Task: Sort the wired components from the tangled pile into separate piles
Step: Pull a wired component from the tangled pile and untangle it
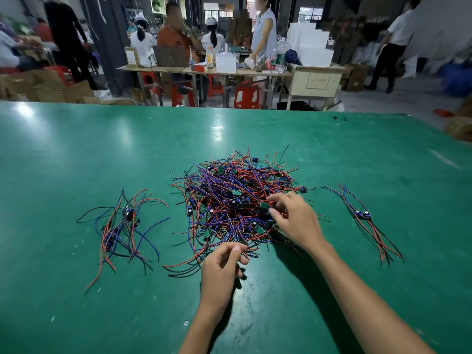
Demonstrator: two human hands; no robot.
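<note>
- Both forearms reach in from the near edge of the green table (76, 154), bare to the wrist, over scuffed mat.
- Left hand (221, 269) sits at the near rim of the tangled pile (237, 200), fingers curled in toward the thumb; red and black wire ends lie right at the fingertips, but I cannot tell whether it pinches any of them.
- Right hand (296, 221) rests on the pile's right flank, thumb and forefinger pinching a small green circuit board (264, 206) (its leads run back into the tangle).
- Pile itself: red, blue, purple and black wires with many small boards, heaped around the table's middle, loose ends fanning out on all sides.
- Left sorted pile (120, 226): a loose cluster of wired boards, well apart from the tangle, with a band of bare mat between.
- Right sorted pile (362, 215): a few wired boards laid in a slanting line, also well apart, near the right hand's side.
- Open mat spreads wide behind the tangle to the far edge, and to the near left corner.
- Beyond the far edge: people at a cluttered work table (204, 70), red plastic stools (246, 95), cardboard boxes (51, 88).
</note>
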